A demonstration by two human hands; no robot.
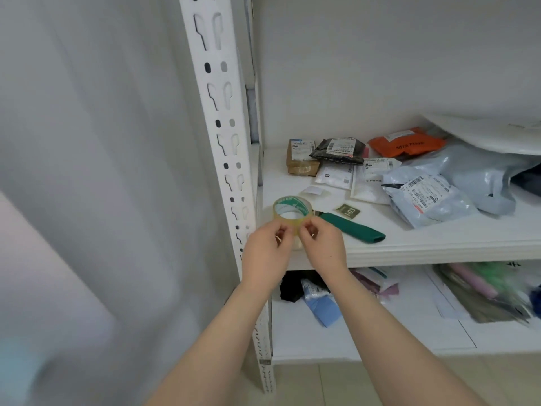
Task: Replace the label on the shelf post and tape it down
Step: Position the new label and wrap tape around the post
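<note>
Clear tape roll [290, 213], lower edge behind fingers [311, 227]

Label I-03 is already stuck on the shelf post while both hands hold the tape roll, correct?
No. The head view shows the label lying on the shelf beside the green cutter, not on the post. The left hand and right hand do hold the tape roll.

Left of the shelf post [225, 136] the way stands open. Just right of the post, the left hand [268, 244] and right hand [322, 241] pinch the tape roll [289, 213], blocking the shelf [439, 238] at its front edge. Farther right of the post lie a green-handled cutter [351, 225] and a small label [348, 211]; beyond them a heap of parcels [424, 194] crowds the board. Behind the roll, a bare strip runs back beside the post.
</note>
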